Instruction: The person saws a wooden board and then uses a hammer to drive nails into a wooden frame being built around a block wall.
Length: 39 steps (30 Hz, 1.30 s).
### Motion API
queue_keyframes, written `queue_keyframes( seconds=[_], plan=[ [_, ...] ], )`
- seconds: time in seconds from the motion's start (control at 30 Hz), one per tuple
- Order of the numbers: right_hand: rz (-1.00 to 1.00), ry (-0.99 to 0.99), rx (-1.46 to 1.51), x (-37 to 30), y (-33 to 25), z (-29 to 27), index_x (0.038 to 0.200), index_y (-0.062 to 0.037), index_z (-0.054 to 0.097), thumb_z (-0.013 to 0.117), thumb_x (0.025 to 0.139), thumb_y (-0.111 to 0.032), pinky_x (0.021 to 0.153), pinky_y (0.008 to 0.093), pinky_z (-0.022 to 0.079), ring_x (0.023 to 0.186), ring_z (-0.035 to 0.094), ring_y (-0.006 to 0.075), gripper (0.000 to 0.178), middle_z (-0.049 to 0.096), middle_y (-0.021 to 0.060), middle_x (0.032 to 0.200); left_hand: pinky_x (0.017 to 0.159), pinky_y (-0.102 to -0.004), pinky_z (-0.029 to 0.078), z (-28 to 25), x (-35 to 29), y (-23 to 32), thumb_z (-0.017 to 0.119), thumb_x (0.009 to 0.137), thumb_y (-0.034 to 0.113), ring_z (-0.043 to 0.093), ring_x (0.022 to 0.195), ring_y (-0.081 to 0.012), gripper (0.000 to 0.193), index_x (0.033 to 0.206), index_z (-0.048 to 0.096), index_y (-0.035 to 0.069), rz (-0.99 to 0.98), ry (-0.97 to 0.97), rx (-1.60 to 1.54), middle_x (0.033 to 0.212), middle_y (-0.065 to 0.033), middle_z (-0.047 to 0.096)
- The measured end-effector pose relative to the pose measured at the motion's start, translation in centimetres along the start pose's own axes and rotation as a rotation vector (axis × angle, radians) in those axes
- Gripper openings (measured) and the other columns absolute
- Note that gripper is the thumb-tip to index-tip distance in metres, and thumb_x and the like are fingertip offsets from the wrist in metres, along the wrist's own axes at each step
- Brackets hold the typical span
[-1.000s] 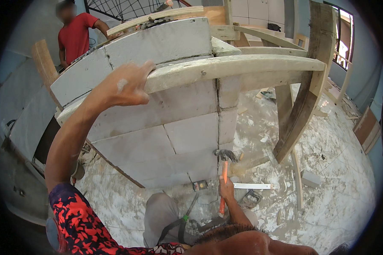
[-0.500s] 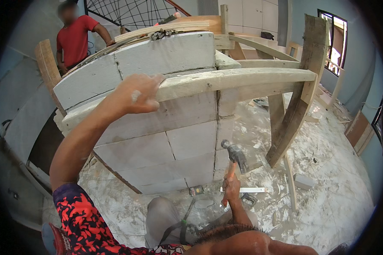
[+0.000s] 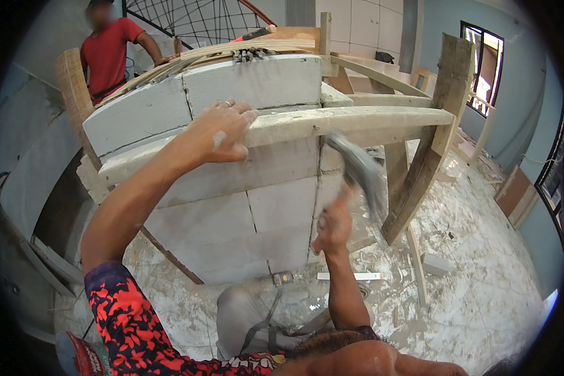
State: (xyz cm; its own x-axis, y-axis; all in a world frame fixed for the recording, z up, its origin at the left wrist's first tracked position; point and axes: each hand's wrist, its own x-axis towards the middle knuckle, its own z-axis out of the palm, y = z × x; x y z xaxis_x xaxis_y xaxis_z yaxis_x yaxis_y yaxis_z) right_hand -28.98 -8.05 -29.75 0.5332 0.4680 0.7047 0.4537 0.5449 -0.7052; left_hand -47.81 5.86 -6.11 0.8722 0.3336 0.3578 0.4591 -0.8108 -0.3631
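Observation:
A long, weathered wooden board (image 3: pixel 357 119) runs across the front of a pale block wall (image 3: pixel 257 81). My left hand (image 3: pixel 222 133) grips this board, fingers over its top edge and thumb below; a ring shows on one finger. In my right hand (image 3: pixel 335 224) is a claw hammer (image 3: pixel 357 164), held by its orange handle. Its metal head is smeared by motion and hangs just below the board, right of the wall's corner; whether it touches anything I cannot tell. The board's right end meets an upright timber (image 3: pixel 425 150).
Long wood strips and a bundle of short grey rods (image 3: pixel 252 55) lie on top of the wall. A person in a red shirt (image 3: pixel 106 56) stands behind its left end. On the dusty floor lie a white strip (image 3: pixel 351 276), a grey block (image 3: pixel 435 264) and a small box (image 3: pixel 282 278).
My right hand has lifted the hammer up toward the board, its head now higher and blurred. My left hand keeps its hold on the board. The whole view has shifted slightly.

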Motion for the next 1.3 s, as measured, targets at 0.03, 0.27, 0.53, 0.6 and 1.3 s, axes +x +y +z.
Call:
queue_keyframes(
  seconds=[0.03, 0.27, 0.53, 0.6, 1.3],
  plan=[
    [0.117, -0.029, 0.067, 0.7, -0.1, 0.8, 0.09, -0.0006, 0.049, 0.04, 0.091, -0.065, 0.038, 0.0236, 0.03, 0.042, 0.036, 0.0087, 0.066, 0.038, 0.0, 0.054, 0.101, -0.0426, 0.039, 0.0, -0.2, -0.3, 0.064, 0.061, 0.015, 0.051, 0.114, -0.0373, 0.069, 0.126, 0.051, -0.003, 0.0, 0.007, -0.01, 0.126, -0.0181, 0.053],
    [-0.244, 0.133, 0.253, -2.1, -1.3, -0.2, 0.08, -0.001, 0.047, 0.042, 0.091, -0.064, 0.039, 0.0234, 0.032, 0.044, 0.041, 0.0115, 0.064, 0.043, 0.0027, 0.054, 0.102, -0.041, 0.038, -0.1, -0.5, -0.5, 0.066, 0.06, 0.016, 0.049, 0.116, -0.0375, 0.071, 0.127, 0.051, -0.004, 0.017, 0.04, -0.012, 0.126, -0.0196, 0.053],
    [-0.063, -0.08, 0.016, -0.4, -1.5, 0.3, 0.105, 0.0003, 0.055, 0.039, 0.099, -0.038, 0.053, 0.0276, 0.042, 0.061, 0.052, 0.0137, 0.042, 0.051, 0.0079, 0.067, 0.101, -0.0415, 0.038, -0.3, -0.9, -0.8, 0.066, 0.06, 0.013, 0.048, 0.115, -0.0349, 0.071, 0.127, 0.05, -0.004, 0.031, 0.078, -0.032, 0.127, -0.0178, 0.052],
    [-0.146, -0.124, 0.161, -1.9, 0.8, -1.6, 0.122, 0.0034, 0.051, 0.039, 0.099, -0.042, 0.052, 0.0261, 0.04, 0.059, 0.049, 0.0122, 0.052, 0.049, 0.0063, 0.065, 0.101, -0.0417, 0.038, 0.1, -0.6, -0.5, 0.065, 0.06, 0.013, 0.047, 0.116, -0.0344, 0.072, 0.128, 0.05, -0.004, 0.047, 0.089, -0.022, 0.128, -0.0171, 0.051],
    [0.076, -0.05, 0.095, 0.1, -2.5, 1.9, 0.14, 0.0029, 0.037, 0.039, 0.1, -0.035, 0.047, 0.0286, 0.037, 0.054, 0.046, 0.0175, 0.056, 0.049, 0.0078, 0.064, 0.106, -0.0433, 0.035, 0.7, -1.3, -1.2, 0.069, 0.062, 0.012, 0.041, 0.127, -0.0361, 0.073, 0.131, 0.048, 0.0, 0.037, 0.072, -0.016, 0.138, -0.0146, 0.045]
  ],
)
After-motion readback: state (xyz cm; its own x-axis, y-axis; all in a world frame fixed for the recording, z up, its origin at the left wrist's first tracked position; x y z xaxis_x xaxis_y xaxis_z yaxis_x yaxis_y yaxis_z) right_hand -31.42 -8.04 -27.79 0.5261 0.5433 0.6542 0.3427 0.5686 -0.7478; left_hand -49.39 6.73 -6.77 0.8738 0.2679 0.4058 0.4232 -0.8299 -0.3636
